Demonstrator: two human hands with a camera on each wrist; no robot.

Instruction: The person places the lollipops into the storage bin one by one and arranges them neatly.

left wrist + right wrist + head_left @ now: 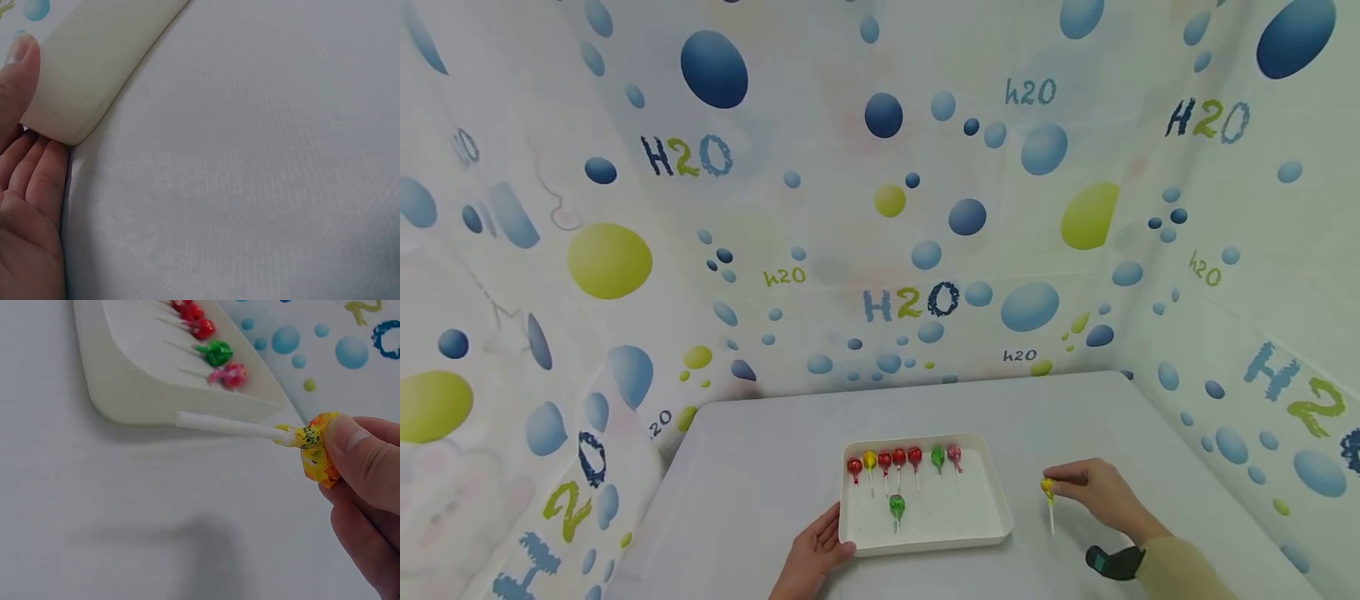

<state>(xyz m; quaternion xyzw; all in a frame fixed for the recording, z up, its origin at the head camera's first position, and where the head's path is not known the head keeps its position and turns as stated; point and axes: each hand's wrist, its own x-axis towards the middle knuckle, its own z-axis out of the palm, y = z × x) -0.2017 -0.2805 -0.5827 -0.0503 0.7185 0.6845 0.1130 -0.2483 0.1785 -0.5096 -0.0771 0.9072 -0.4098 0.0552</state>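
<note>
A yellow-wrapped lollipop is pinched by its candy end between the thumb and fingers of my right hand, to the right of the tray. Its white stick points down in the head view. My left hand grips the white tray at its near left corner, thumb at the rim and fingers against the outer side. Inside the tray, a row of lollipops runs along the far side: several red ones, a yellow one, a green one and a pink one. Another green lollipop lies nearer the front.
A white cloth covers the table beneath the tray. Printed curtains with bubbles and H2O lettering enclose the back and both sides. A dark strap is around my right wrist.
</note>
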